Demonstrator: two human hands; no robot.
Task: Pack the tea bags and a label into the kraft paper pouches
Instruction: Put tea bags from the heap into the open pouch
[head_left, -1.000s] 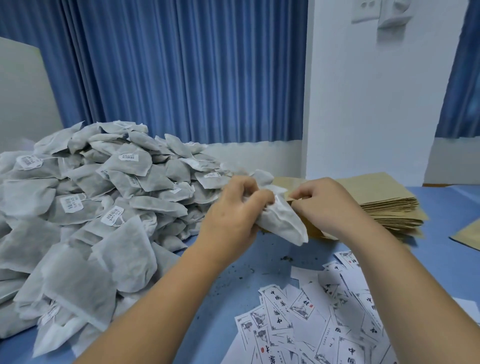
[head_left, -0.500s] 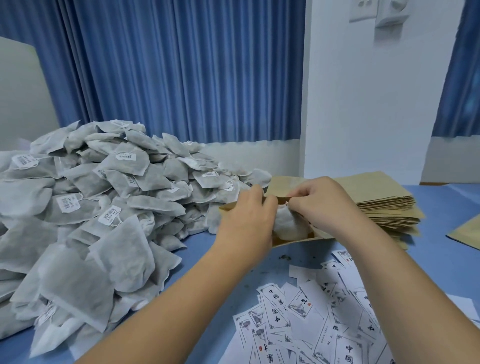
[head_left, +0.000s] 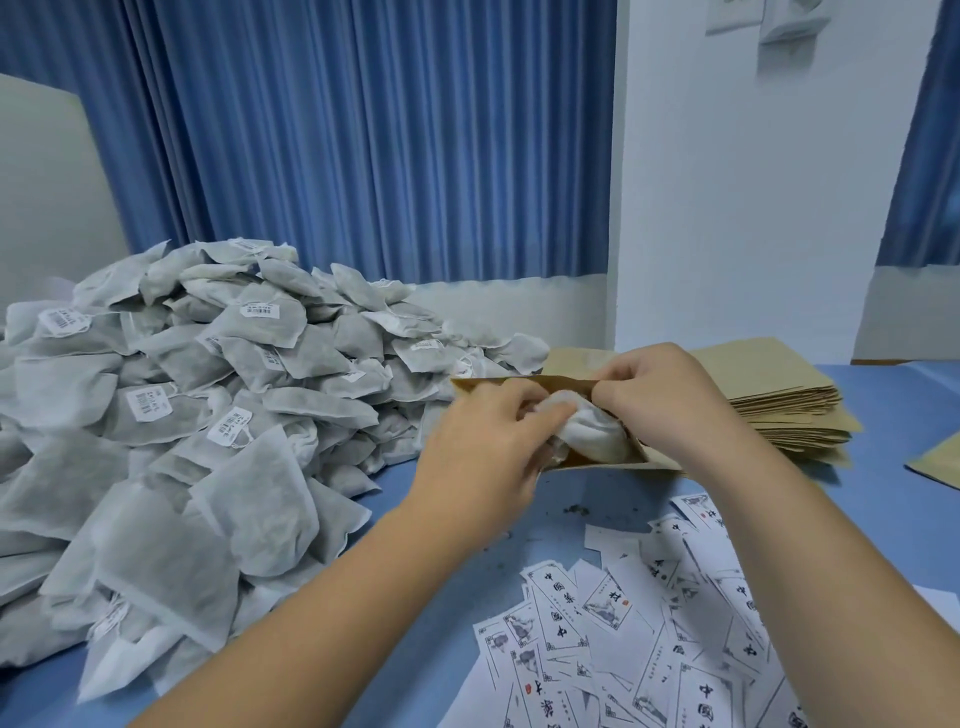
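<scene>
A kraft paper pouch (head_left: 524, 385) is held open at the middle of the blue table, its mouth facing me. A white tea bag (head_left: 592, 434) sits half inside that mouth. My left hand (head_left: 483, 452) pinches the tea bag from the left, fingers curled on it. My right hand (head_left: 660, 400) grips the pouch's upper edge on the right. A big heap of grey-white tea bags (head_left: 208, 415) fills the left. Printed white labels (head_left: 623, 649) lie scattered at the near right.
A stack of flat kraft pouches (head_left: 779, 395) lies behind my right hand. Another pouch corner (head_left: 937, 462) shows at the right edge. Blue curtains and a white wall stand behind the table. Small tea crumbs (head_left: 576, 510) dot the blue tabletop (head_left: 883, 519).
The tea bag, first held in the air between both hands, has gone down into the pouch mouth. The pouch has opened wider and my left hand has pushed in after it.
</scene>
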